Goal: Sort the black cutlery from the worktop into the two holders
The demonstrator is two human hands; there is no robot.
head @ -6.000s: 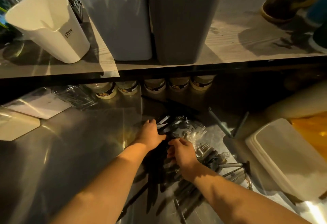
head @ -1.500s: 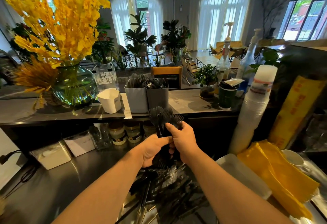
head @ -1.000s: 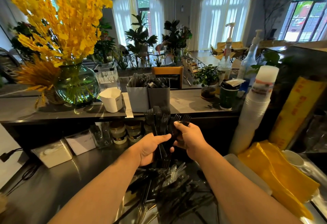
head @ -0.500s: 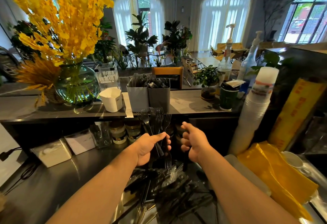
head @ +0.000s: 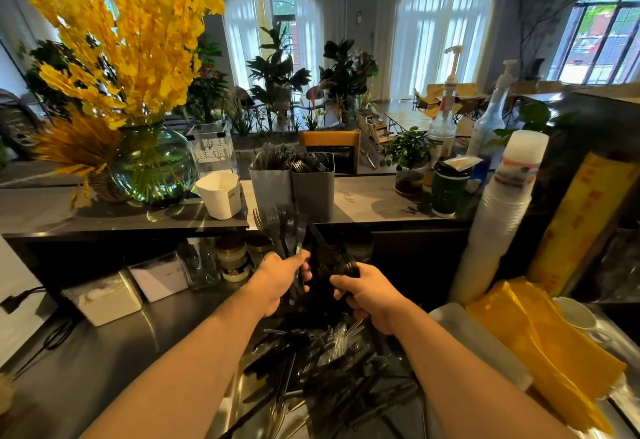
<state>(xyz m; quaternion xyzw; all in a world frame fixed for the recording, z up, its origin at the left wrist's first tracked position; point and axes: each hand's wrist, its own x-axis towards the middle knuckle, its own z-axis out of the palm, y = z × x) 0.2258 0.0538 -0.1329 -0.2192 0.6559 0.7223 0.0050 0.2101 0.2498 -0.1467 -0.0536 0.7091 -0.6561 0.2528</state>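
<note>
Reaching forward over the steel desk (head: 104,369), both forearms stretch out with the hands raised close together. The left hand (head: 280,281) has its fingers curled round a bunch of black forks (head: 277,227), held upright with the tines fanned at the top. Just beside it, the right hand (head: 369,294) grips a dark bundle of cutlery (head: 332,258), fingers wrapped round it; which pieces these are I cannot tell. Below the hands, a loose pile of black cutlery (head: 329,362) lies on the desk. On the shelf (head: 374,201) beyond, the light grey holder (head: 270,184) and dark grey holder (head: 313,189) stand touching, both holding cutlery.
</note>
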